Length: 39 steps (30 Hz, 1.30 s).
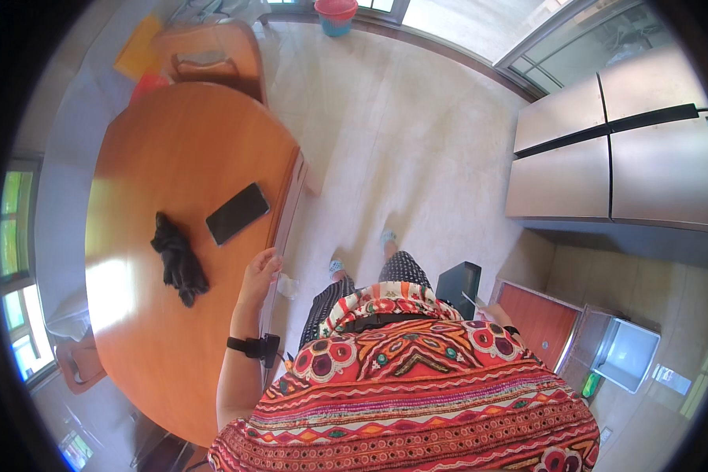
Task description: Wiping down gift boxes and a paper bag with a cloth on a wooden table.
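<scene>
Left hand (260, 277): over tabletop's (181, 149) right edge, grip indeterminable | Phone (238, 213): near same edge | Right hand (495, 314): grip indeterminable

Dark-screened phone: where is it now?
In the head view, the phone lies on the wooden table, left of centre, right of the crumpled black item and just beyond the left hand.

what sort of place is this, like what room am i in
Probably a home dining area or kitchen: there's a rounded wooden table, a wooden chair at its far end, and what looks like a four-door fridge.
</scene>
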Motion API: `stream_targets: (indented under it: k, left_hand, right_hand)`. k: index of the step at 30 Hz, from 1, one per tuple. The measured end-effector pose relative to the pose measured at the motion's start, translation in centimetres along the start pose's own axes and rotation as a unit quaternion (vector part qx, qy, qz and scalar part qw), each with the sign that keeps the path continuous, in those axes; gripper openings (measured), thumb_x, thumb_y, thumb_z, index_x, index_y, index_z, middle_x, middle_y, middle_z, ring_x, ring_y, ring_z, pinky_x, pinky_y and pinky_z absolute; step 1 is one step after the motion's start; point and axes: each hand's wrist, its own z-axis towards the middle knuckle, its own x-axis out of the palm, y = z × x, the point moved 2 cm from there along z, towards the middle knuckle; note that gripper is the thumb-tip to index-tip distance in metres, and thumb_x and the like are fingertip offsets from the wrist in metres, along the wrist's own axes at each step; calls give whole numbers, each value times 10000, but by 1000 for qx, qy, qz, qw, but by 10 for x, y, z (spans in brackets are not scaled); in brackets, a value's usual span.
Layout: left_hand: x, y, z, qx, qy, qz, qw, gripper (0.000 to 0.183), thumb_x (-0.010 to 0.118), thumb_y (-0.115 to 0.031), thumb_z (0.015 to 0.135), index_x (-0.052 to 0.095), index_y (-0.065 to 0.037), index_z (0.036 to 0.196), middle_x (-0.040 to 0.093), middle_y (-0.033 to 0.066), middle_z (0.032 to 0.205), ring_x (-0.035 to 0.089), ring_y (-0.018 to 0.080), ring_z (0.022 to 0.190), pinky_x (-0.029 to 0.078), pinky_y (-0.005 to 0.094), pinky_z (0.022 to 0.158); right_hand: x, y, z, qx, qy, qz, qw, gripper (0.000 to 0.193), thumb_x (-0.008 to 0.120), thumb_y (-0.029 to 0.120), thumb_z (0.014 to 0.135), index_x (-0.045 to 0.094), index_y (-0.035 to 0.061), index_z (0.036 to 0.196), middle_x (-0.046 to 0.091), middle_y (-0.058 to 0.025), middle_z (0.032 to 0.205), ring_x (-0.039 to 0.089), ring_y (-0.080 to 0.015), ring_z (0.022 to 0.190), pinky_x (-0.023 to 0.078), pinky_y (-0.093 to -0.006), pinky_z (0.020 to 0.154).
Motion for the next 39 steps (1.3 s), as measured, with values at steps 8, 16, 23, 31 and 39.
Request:
stream_targets:
  k: [8,16,23,31,39]
  left_hand:
    - [-9,17,-3,-5,-16,-13,1000,491,620,-306,935,522,-11,1315,655,33,991,601,111,879,470,271,731]
    - [-12,21,15,-20,-37,-10,999,472,609,-321,942,531,-50,1321,663,30,1055,614,112,908,470,294,744]
    - [-16,28,3,-56,-23,8,998,468,618,-326,938,538,-62,1316,675,25,1079,624,118,928,471,301,761]
    - [6,1,-25,-53,-4,-111,992,412,621,-199,947,525,-10,1300,646,42,1017,581,60,880,445,193,696]
    - [1,11,-11,7,33,-66,997,459,633,-284,941,518,-46,1317,652,8,1079,595,104,920,450,231,703]
  right_hand:
    - [18,28,-1,-34,58,-82,994,111,621,69,846,630,2,758,540,-72,619,611,-230,593,500,-358,524]
    - [47,100,45,-94,133,-13,987,241,612,228,904,601,6,810,584,-90,573,605,-231,483,518,-358,450]
    - [45,126,28,-150,8,70,986,251,631,267,869,592,35,782,578,-59,583,586,-167,476,507,-304,433]
    - [31,116,29,-222,-24,-193,955,311,600,226,855,606,18,624,620,-141,576,604,-228,461,480,-393,436]
    - [21,22,63,-247,-42,-397,883,389,696,371,818,713,-1,710,637,-183,599,654,-282,535,513,-431,563]
